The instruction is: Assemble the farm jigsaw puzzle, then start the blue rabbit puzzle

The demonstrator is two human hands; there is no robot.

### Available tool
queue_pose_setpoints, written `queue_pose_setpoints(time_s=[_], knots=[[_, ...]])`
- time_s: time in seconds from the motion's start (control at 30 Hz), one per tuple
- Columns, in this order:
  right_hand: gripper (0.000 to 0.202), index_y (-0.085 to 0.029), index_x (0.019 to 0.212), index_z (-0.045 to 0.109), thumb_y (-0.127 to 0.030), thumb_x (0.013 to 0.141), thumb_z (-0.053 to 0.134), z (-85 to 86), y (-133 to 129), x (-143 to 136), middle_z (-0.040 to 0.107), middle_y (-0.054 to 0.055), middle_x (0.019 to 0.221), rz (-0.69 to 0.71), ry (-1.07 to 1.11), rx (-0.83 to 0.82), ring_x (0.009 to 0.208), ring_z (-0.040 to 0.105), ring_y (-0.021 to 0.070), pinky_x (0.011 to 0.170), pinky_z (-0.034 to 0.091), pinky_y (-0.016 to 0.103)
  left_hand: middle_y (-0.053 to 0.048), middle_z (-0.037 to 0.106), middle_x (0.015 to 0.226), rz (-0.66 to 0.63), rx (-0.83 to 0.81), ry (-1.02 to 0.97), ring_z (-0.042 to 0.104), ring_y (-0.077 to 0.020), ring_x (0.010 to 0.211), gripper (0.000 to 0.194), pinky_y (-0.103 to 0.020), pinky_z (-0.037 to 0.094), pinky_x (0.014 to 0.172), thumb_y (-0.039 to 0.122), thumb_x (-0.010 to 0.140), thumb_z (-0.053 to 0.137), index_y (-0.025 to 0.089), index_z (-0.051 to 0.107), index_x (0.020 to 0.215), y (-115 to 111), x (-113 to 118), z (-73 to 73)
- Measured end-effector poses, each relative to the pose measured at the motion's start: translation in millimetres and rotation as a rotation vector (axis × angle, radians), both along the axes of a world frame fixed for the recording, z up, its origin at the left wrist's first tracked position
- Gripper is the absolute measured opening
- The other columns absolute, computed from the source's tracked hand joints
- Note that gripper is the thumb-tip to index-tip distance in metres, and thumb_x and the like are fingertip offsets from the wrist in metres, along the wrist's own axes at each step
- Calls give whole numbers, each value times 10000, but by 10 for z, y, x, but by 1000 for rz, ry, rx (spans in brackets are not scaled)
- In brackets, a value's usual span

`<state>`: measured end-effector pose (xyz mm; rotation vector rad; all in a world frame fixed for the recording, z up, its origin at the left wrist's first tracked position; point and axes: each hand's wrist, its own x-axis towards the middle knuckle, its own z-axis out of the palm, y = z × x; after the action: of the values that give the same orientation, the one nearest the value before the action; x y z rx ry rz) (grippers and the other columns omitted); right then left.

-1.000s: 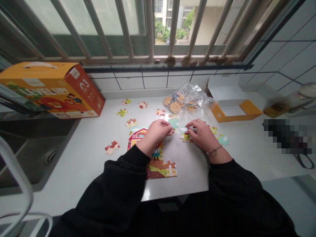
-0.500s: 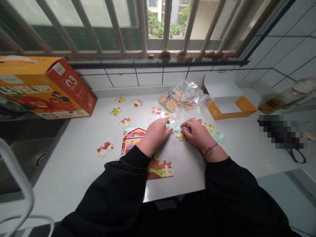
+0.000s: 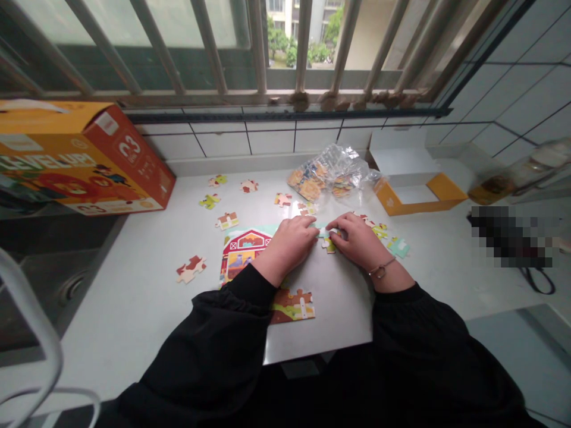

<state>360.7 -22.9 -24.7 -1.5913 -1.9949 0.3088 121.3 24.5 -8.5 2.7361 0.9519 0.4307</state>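
Note:
A partly joined puzzle (image 3: pixel 245 241) with a red barn lies on the white counter, partly covered by my left hand (image 3: pixel 291 242). That hand rests palm down over the puzzle's upper right, its fingers together and pointing right. My right hand (image 3: pixel 357 238) pinches a piece (image 3: pixel 329 245) with green and yellow on it, at the right end of the puzzle's pale green top edge. The fingertips of both hands are close together but apart. The puzzle's lower brown and green part (image 3: pixel 292 306) shows below my left wrist.
Loose pieces (image 3: pixel 191 269) lie left, behind and right of the puzzle. A clear bag of pieces (image 3: pixel 332 172) and an open yellow box (image 3: pixel 401 205) stand behind. An orange carton (image 3: pixel 129 160) is beside the sink (image 3: pixel 49 267); a jar (image 3: pixel 499 178) stands right.
My left hand has moved slightly right, and its fingers now lie flatter over the puzzle's top edge. My right hand has barely moved and keeps its pinch.

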Motion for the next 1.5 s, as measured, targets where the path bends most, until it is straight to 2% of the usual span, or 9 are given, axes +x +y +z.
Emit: queue_pose_setpoints(time_s=[0.27, 0.43, 0.77, 0.87, 1.03, 1.13, 1.23, 1.37, 1.5], knots=[[167, -230, 1100, 822, -250, 975, 714, -5, 5, -6, 730, 110, 1142, 0, 6, 14, 1136, 701, 300, 1073, 552, 473, -145, 771, 1447, -75, 1, 52, 714, -321, 1345, 271, -486, 536, 1115, 145, 1113, 618, 205, 778, 1324, -57, -15, 64], [179, -236, 1122, 810, -254, 965, 727, -20, 4, 14, 752, 131, 1303, 8, 24, 46, 1266, 699, 317, 1165, 527, 517, -133, 759, 1486, -60, -15, 74, 687, -312, 1408, 273, -486, 505, 1152, 143, 1118, 622, 232, 775, 1326, -77, -4, 127], [151, -245, 1094, 799, -277, 981, 704, 22, 8, 8, 756, 120, 1195, 4, 14, 25, 1174, 706, 311, 1111, 542, 505, -146, 711, 1586, -66, -58, 54, 659, -323, 1456, 352, -513, 486, 1232, 130, 1109, 585, 204, 752, 1410, -70, 11, 55], [165, -226, 1066, 788, -298, 994, 658, 106, -96, 147, 754, 148, 1135, -191, -14, 46, 1139, 710, 341, 1085, 550, 535, -145, 713, 1585, -65, -53, 33, 665, -317, 1447, 366, -514, 488, 1242, 101, 1083, 587, 208, 761, 1386, -64, 6, 27], [612, -139, 1302, 750, -660, 988, 684, 146, -598, 547, 703, 345, 1212, -919, -218, -19, 1185, 686, 544, 948, 557, 707, -188, 711, 1574, -84, -74, -20, 677, -329, 1435, 381, -554, 486, 1261, 51, 1040, 584, 175, 775, 1345, -69, 30, -44], [660, -163, 1132, 805, -776, 895, 744, 21, -864, 716, 719, 337, 1065, -964, -309, -107, 1065, 724, 547, 848, 578, 690, -208, 673, 1612, -91, -79, -36, 654, -338, 1465, 366, -603, 454, 1292, 46, 1022, 590, 167, 773, 1315, -46, 9, 18], [527, -175, 957, 830, -694, 916, 743, -98, -957, 853, 725, 287, 940, -869, -372, -140, 960, 758, 474, 827, 593, 604, -188, 664, 1607, -71, -12, -104, 635, -314, 1471, 387, -570, 454, 1308, 45, 997, 605, 176, 749, 1332, 56, -178, 234], [378, -200, 881, 832, -566, 909, 739, -113, -909, 1088, 763, 215, 881, -772, -394, -172, 907, 777, 387, 824, 597, 501, -191, 708, 1457, 181, 145, -167, 641, -348, 1393, 296, -570, 493, 1258, 166, 1059, 583, 157, 742, 1309, 243, -692, 521], [255, -247, 822, 778, -500, 795, 804, -51, -842, 1296, 812, 145, 898, -740, -234, -255, 870, 768, 338, 810, 592, 464, -167, 744, 1296, 301, 152, -104, 672, -336, 1265, 247, -524, 535, 1177, 182, 1033, 586, 162, 756, 1211, 297, -1116, 468]])
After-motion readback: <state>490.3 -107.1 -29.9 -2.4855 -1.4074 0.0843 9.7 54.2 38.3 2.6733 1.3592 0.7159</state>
